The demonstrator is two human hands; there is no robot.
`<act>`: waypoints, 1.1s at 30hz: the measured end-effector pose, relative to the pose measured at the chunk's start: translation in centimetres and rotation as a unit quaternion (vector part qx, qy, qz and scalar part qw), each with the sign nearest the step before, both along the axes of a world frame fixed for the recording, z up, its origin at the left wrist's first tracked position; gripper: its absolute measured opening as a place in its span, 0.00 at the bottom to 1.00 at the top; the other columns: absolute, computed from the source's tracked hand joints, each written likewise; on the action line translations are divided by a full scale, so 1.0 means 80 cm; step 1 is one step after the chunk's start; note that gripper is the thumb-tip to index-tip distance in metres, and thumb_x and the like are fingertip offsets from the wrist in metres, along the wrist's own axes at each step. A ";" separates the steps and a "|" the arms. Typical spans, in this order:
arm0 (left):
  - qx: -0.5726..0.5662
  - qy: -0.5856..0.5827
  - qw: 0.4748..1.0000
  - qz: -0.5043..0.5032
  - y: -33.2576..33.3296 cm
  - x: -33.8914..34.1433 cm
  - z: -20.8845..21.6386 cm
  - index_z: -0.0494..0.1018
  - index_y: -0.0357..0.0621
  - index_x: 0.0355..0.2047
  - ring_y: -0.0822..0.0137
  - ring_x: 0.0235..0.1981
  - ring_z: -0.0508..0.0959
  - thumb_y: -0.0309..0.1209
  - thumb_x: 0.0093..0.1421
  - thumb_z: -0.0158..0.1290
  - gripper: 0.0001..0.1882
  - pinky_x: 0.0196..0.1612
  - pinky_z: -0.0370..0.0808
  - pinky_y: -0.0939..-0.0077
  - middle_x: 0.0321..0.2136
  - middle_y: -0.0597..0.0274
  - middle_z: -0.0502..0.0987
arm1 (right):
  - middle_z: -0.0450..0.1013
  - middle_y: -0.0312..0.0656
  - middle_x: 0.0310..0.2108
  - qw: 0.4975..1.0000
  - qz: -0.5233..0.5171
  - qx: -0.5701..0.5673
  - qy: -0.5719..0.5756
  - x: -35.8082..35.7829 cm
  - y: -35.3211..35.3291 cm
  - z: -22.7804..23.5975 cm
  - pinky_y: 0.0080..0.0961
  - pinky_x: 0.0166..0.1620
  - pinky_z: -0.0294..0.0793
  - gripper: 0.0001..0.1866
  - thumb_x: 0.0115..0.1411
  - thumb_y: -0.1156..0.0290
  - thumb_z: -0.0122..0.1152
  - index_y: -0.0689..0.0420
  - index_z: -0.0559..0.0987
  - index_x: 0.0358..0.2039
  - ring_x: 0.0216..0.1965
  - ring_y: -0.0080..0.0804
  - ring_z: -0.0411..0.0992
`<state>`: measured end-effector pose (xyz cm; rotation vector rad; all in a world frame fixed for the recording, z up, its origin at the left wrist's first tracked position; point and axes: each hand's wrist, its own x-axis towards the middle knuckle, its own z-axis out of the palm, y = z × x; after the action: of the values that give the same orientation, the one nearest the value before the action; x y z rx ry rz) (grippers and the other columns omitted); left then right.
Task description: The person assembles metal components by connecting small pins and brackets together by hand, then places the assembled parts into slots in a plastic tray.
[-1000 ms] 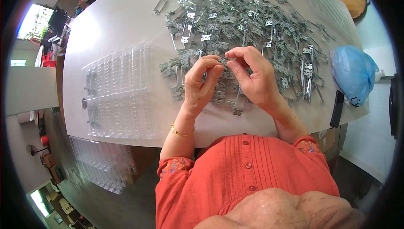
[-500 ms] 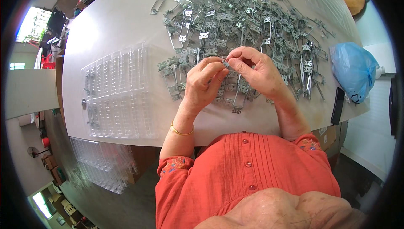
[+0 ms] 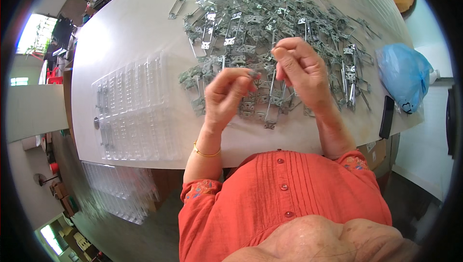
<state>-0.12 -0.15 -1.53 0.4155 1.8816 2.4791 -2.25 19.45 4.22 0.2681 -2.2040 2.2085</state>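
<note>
My left hand (image 3: 224, 99) is closed in a pinch near the front of a heap of metal brackets (image 3: 253, 18). A small grey metal piece (image 3: 254, 74) shows at its fingertips; the rest is hidden by the fingers. To its right, my right hand (image 3: 304, 71) is held over the heap, thumb pressed to the curled fingers. Whatever lies in that pinch, if anything, is too small to make out. The two hands are apart. The brackets are thin, long frames with wider punched ends, tangled together on the pale table (image 3: 130, 35).
On the left lies a clear plastic tray (image 3: 140, 103) with a few metal pieces in its left slots. More clear trays (image 3: 120, 189) sit below the table edge. A blue plastic bag (image 3: 405, 76) and a black phone (image 3: 386, 117) are at the right. One bracket (image 3: 177, 7) lies apart.
My hands, which met at the fingertips, have separated. The right one has moved up and to the right, the left one slightly left. The small metal piece stays at my left fingertips.
</note>
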 end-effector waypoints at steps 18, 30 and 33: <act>0.039 0.008 0.999 0.036 -0.010 -0.011 -0.011 0.74 0.37 0.43 0.74 0.32 0.80 0.32 0.70 0.53 0.09 0.33 0.74 0.82 0.38 0.54 0.83 | 0.74 0.39 0.24 0.981 0.039 0.188 0.013 0.007 -0.009 -0.012 0.23 0.28 0.68 0.06 0.66 0.73 0.58 0.59 0.77 0.42 0.23 0.20 0.68; -0.155 0.153 0.976 0.027 -0.011 -0.009 -0.014 0.75 0.32 0.39 0.72 0.35 0.79 0.24 0.68 0.54 0.05 0.37 0.76 0.80 0.45 0.52 0.80 | 0.76 0.36 0.25 0.963 0.162 -0.016 -0.214 -0.010 0.004 -0.009 0.19 0.26 0.73 0.13 0.72 0.65 0.51 0.62 0.76 0.47 0.22 0.20 0.72; -0.143 0.147 0.978 0.027 -0.010 -0.006 -0.016 0.75 0.33 0.38 0.72 0.35 0.80 0.23 0.67 0.54 0.04 0.37 0.76 0.80 0.44 0.51 0.80 | 0.75 0.36 0.23 0.944 0.198 -0.071 -0.254 -0.014 0.009 -0.010 0.20 0.24 0.73 0.14 0.72 0.63 0.51 0.62 0.76 0.45 0.21 0.21 0.72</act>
<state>-0.61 -0.92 -2.85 0.7643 2.3441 2.2248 -3.38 20.17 3.42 0.1620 -2.3716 2.9226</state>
